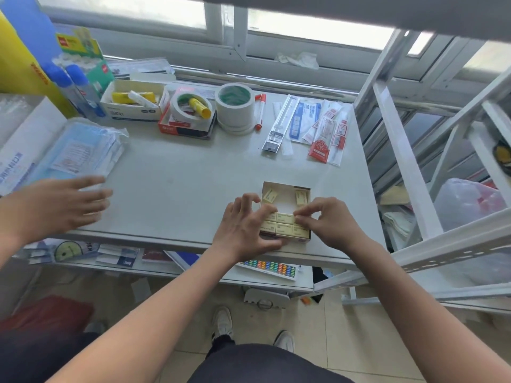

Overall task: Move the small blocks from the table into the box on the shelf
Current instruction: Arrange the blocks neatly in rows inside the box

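Note:
A small white cardboard box (pixel 287 186) sits open near the front edge of the grey shelf top (pixel 179 189). Several cream-yellow small blocks (pixel 284 218) lie in neat rows in its near half. Two more blocks (pixel 270 195) stand tilted in the far half. My left hand (pixel 243 228) grips the box's left side, thumb along its front, fingers curled over the blocks. My right hand (pixel 331 222) pinches one block at the right end of the rows with thumb and forefinger.
Another person's hand (pixel 55 205) hovers over the shelf's left edge by a pack of blue masks (pixel 83 153). Tape rolls (pixel 235 106), a red marker (pixel 260 111), open boxes and packets (pixel 318 125) line the back. A white metal frame (pixel 401 150) rises on the right.

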